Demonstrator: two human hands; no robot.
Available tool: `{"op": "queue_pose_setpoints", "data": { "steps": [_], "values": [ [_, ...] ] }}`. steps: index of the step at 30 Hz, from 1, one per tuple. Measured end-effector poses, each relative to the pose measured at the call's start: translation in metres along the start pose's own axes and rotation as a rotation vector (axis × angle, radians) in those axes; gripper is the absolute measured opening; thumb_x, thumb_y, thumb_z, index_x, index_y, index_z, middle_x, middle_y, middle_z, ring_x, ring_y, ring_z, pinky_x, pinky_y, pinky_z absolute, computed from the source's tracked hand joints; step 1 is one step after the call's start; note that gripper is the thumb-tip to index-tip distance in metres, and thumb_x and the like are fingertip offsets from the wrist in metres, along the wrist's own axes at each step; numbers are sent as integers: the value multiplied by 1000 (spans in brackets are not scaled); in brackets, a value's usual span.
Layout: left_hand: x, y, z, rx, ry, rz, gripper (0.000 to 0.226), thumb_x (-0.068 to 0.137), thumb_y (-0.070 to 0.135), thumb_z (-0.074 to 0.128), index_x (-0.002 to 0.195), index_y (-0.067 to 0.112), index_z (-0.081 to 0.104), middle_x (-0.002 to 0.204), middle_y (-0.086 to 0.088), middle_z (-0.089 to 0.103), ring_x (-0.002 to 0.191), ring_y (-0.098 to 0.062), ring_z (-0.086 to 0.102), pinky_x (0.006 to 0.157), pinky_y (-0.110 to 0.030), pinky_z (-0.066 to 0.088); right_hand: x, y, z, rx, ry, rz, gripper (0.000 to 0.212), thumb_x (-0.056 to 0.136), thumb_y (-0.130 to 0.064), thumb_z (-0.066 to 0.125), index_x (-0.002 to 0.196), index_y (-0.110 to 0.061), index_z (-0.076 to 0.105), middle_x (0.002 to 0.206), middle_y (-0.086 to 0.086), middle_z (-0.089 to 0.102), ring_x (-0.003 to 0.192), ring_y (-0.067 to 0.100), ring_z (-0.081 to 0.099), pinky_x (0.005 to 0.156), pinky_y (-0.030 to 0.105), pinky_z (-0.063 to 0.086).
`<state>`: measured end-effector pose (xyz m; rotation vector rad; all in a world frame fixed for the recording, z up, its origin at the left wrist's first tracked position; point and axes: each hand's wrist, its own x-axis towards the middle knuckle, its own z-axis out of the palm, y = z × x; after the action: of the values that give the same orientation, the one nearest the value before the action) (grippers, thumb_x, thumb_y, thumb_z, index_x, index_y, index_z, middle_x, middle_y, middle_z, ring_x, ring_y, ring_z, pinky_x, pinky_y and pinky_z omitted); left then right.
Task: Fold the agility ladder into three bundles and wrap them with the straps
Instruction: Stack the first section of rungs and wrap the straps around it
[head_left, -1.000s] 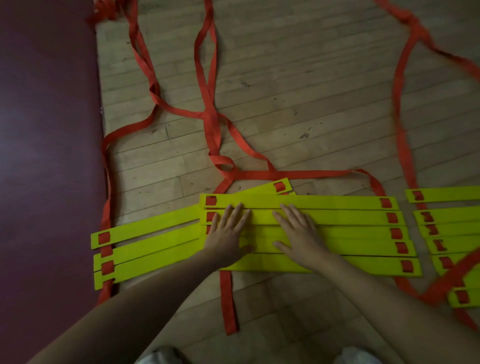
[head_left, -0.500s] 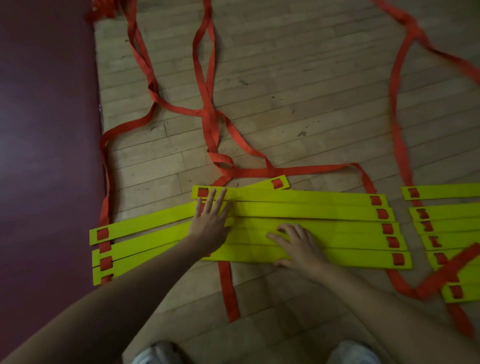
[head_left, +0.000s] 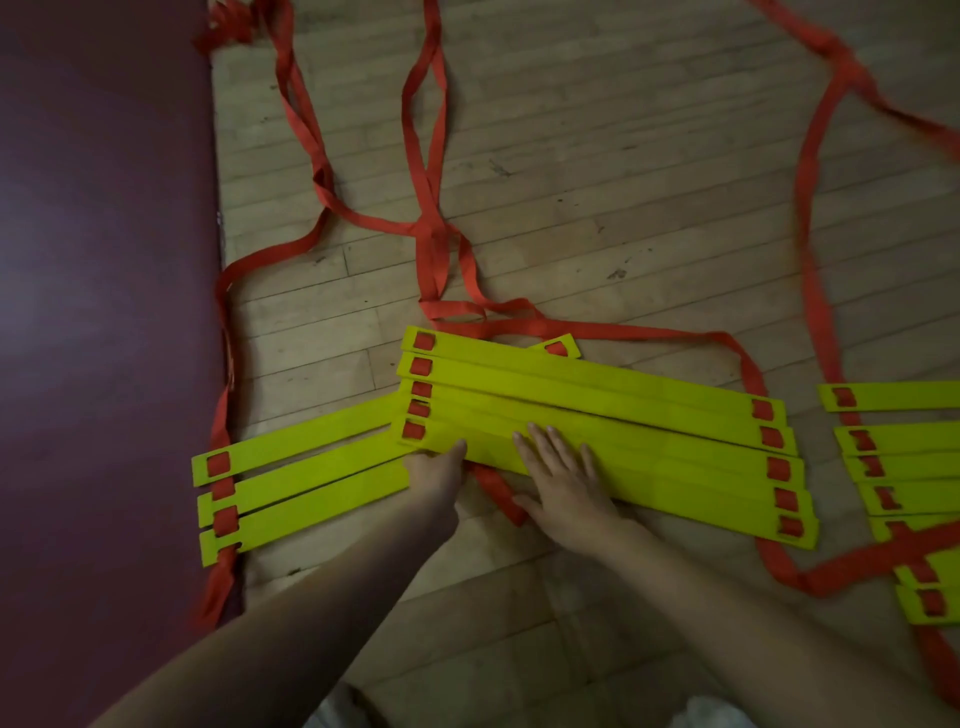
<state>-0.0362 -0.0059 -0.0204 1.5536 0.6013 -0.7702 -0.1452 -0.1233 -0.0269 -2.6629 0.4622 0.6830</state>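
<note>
The right hand (head_left: 569, 486) lies flat on stiff-looking, light rungs (head_left: 649, 410); the left hand (head_left: 434, 475) hides its fingers at their lower edge, likely best for grabbing.

yellow rungs (head_left: 597, 415) fanned flat, red straps (head_left: 431, 156) loose

Yellow rungs, 3 lots. Mid fan (head_left: 597, 410) = 5, plus 1 rung end (head_left: 558, 345) peeking out behind it. L group (head_left: 301, 478), by floor's (head_left: 623, 156) left edge = 3. R group (head_left: 904, 441), at right edge = approx 7, cut off by frame. Hands: 2, left hand (head_left: 434, 475) and right hand (head_left: 566, 483). Maroon mat (head_left: 104, 260): 1. Red straps (head_left: 436, 249): tangled, can't count.
</note>
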Motion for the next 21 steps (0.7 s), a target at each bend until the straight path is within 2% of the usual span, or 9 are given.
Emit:
{"op": "queue_pose_setpoints", "data": {
  "steps": [3, 5, 7, 10, 13, 15, 17, 19, 21],
  "values": [
    [3, 8, -2, -105, -18, -84, 6, 93, 7, 59, 97, 12, 58, 93, -6, 62, 78, -19, 59, 63, -27, 47, -6, 9, 4, 9, -2, -27, 70, 101, -42, 36, 152, -31, -10, 158, -11, -21, 146, 14, -21, 117, 45, -8],
    [7, 12, -2, -113, 4, -151, 13, 93, 9, 61, 84, 15, 54, 81, -4, 56, 67, -15, 54, 59, -25, 47, -9, 11, 4, 26, 20, -44, 66, 102, -38, 36, 153, -32, -5, 159, -13, -16, 147, 12, -17, 117, 44, -6],
    [8, 16, -2, -109, 37, -179, 20, 94, 8, 59, 78, 13, 48, 72, -5, 50, 57, -13, 50, 47, -21, 49, -9, 11, 2, 80, 74, -52, 61, 102, -35, 37, 153, -32, 5, 161, -13, -5, 148, 11, -8, 118, 42, -1],
    [7, 24, 0, -93, 71, -136, 23, 94, 8, 58, 77, 13, 44, 65, -7, 46, 54, -15, 49, 38, -19, 45, -6, 10, -7, 180, 212, -28, 54, 99, -36, 47, 149, -25, 30, 155, -3, 28, 144, 17, 22, 114, 36, 19],
    [6, 31, 0, -73, 118, -20, 23, 92, 5, 55, 77, 16, 44, 70, -6, 48, 59, -15, 50, 47, -23, 45, -1, 15, -19, 229, 296, 46, 49, 91, -36, 62, 135, -19, 50, 133, 3, 48, 126, 23, 41, 102, 36, 34],
    [5, 32, -2, -135, 106, -4, 17, 93, 5, 50, 82, 17, 45, 80, -6, 48, 68, -16, 51, 52, -24, 46, 0, 19, -25, 220, 248, 46, 46, 89, -36, 64, 130, -18, 54, 126, 3, 49, 121, 23, 42, 99, 34, 36],
    [2, 32, -3, -255, 60, -45, 8, 95, 6, 48, 97, 13, 48, 89, -8, 50, 75, -19, 54, 64, -32, 48, 2, 19, -29, 250, 203, 23, 43, 90, -36, 63, 128, -16, 56, 122, 4, 50, 120, 22, 43, 98, 32, 37],
    [-2, 33, -4, -359, 33, -89, 13, 96, 9, 52, 109, 11, 51, 101, -10, 55, 85, -23, 58, 78, -39, 49, 4, 15, -32, 313, 180, 35, 41, 89, -36, 65, 124, -15, 60, 119, 5, 52, 118, 21, 45, 95, 30, 37],
    [-6, 34, -5, -378, -11, -100, 18, 94, 11, 59, 111, 10, 54, 106, -9, 59, 99, -24, 58, 86, -37, 46, 4, 11, -32, 381, 179, 62, 39, 86, -35, 68, 118, -14, 63, 116, 6, 55, 115, 22, 49, 90, 31, 39]
  ]
}}
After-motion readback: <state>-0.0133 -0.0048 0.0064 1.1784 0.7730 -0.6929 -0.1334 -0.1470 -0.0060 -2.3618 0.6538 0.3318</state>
